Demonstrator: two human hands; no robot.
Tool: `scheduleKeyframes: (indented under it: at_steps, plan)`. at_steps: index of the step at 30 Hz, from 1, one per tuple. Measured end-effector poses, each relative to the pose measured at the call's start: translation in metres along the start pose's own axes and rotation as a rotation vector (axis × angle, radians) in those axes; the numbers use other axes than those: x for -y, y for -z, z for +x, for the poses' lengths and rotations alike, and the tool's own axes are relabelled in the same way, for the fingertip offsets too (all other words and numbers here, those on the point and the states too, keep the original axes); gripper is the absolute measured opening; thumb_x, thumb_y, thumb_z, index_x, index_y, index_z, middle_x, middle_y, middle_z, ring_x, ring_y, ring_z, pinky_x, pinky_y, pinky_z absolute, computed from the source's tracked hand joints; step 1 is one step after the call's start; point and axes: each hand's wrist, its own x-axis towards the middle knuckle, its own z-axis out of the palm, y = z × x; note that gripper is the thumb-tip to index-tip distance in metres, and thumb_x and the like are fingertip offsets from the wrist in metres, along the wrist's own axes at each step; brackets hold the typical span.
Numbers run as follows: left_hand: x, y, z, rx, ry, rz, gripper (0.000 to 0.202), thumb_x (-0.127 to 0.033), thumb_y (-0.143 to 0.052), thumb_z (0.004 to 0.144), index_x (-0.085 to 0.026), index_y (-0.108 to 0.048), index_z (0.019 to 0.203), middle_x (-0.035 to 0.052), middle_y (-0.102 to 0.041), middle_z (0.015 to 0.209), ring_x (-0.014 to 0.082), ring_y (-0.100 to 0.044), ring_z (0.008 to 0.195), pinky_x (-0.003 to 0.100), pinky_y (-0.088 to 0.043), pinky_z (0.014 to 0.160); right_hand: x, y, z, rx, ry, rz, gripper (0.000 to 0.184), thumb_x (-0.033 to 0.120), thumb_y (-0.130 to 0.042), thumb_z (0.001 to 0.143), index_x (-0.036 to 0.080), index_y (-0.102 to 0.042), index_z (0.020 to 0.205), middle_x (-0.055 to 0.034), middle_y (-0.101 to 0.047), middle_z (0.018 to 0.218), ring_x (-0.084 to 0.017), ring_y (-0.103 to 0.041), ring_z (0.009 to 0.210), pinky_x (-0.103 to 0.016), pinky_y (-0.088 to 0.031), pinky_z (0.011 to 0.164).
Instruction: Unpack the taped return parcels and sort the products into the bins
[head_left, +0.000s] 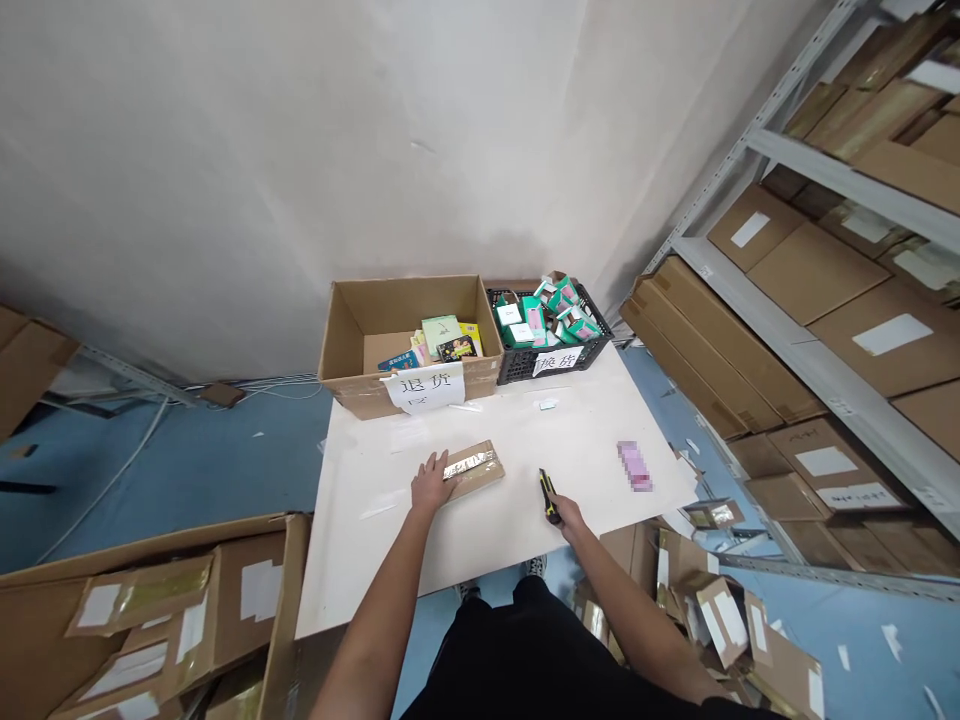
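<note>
A small flat cardboard box [475, 481] with shiny clear tape along its top lies on the white table [360, 560]. My left hand [433, 482] grips its left end, thumb toward the front side and fingers over the far side. To the right, my right hand [570, 518] is closed around the lower part of a black and yellow utility knife [550, 497]. The knife points away from me, apart from the box. Whether its blade is out is too small to tell.
At the table's back stand an open carton [352, 392] holding booklets and a black crate [517, 371] of green-and-white small boxes. A blurred pink item [634, 466] lies right. A large carton of parcels [296, 570] stands left, discarded boxes [720, 620] lie right, and shelving [825, 370] rises beyond.
</note>
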Motion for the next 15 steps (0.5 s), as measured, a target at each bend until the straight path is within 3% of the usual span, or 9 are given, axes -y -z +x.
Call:
scheduleKeyframes:
  at_steps: [2,5,9,11,13,15]
  plan:
    - [0.002,-0.003,-0.001,0.012,0.024,-0.006,0.079,-0.054,-0.057,0.095,-0.031,-0.030,0.165,0.0103,-0.031,0.172,0.0340,-0.037,0.152,0.047,-0.046,0.113,0.008,0.009,0.014,-0.010,0.018,-0.058,0.035,0.052,-0.071,0.081,0.018,-0.065,0.084,-0.0064,-0.068,0.074,-0.021,-0.068,0.068,-0.030,-0.055,0.060]
    - [-0.001,-0.005,-0.004,0.012,0.050,0.022,0.077,-0.054,-0.054,0.097,-0.030,-0.029,0.166,0.0116,-0.036,0.170,0.0361,-0.035,0.153,0.048,-0.046,0.113,0.026,0.022,0.040,-0.068,0.017,-0.114,0.041,0.044,-0.064,0.086,0.015,-0.069,0.114,-0.0114,-0.075,0.099,-0.024,-0.073,0.090,-0.032,-0.057,0.074]
    - [-0.007,-0.005,-0.006,0.010,0.091,0.051,0.070,-0.055,-0.043,0.102,-0.030,-0.028,0.166,0.0119,-0.037,0.169,0.0376,-0.033,0.154,0.051,-0.049,0.110,0.048,0.023,0.061,-0.208,0.001,-0.219,0.065,0.038,-0.052,0.092,0.012,-0.046,0.152,-0.0228,-0.062,0.140,-0.030,-0.066,0.124,-0.041,-0.055,0.096]
    - [-0.011,-0.006,-0.008,-0.009,0.110,0.077,0.068,-0.054,-0.040,0.103,-0.029,-0.029,0.166,0.0128,-0.037,0.169,0.0382,-0.033,0.154,0.050,-0.050,0.108,0.051,0.007,0.057,-0.239,0.026,-0.262,0.068,0.037,-0.049,0.095,0.012,-0.040,0.157,-0.0226,-0.056,0.149,-0.030,-0.061,0.133,-0.040,-0.051,0.104]
    - [-0.016,-0.010,-0.011,-0.057,0.102,0.127,0.067,-0.052,-0.041,0.104,-0.026,-0.034,0.164,0.0150,-0.044,0.165,0.0391,-0.031,0.155,0.050,-0.047,0.110,0.049,-0.025,0.044,-0.192,0.091,-0.297,0.063,0.037,-0.049,0.097,0.018,-0.042,0.157,-0.0166,-0.059,0.148,-0.025,-0.060,0.134,-0.035,-0.049,0.107]
    - [-0.022,-0.016,-0.018,-0.110,0.060,0.183,0.064,-0.050,-0.042,0.105,-0.020,-0.041,0.161,0.0193,-0.055,0.154,0.0391,-0.034,0.154,0.050,-0.045,0.112,0.044,-0.068,0.026,-0.006,0.173,-0.342,0.064,0.043,-0.050,0.099,0.020,-0.039,0.158,-0.0133,-0.065,0.141,-0.024,-0.064,0.128,-0.034,-0.049,0.107]
